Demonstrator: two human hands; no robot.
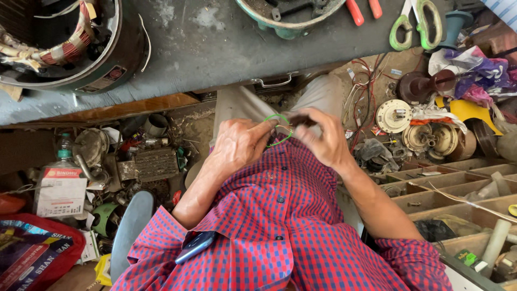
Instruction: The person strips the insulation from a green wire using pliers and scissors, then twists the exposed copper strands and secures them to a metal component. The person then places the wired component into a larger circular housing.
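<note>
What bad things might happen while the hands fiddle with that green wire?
The thin green wire is pinched between the left hand and right hand over the lap, so it might slip and vanish into the cluttered floor below. A bare wire end might prick a finger. The phone pokes out of the shirt pocket and might slide out.
</note>
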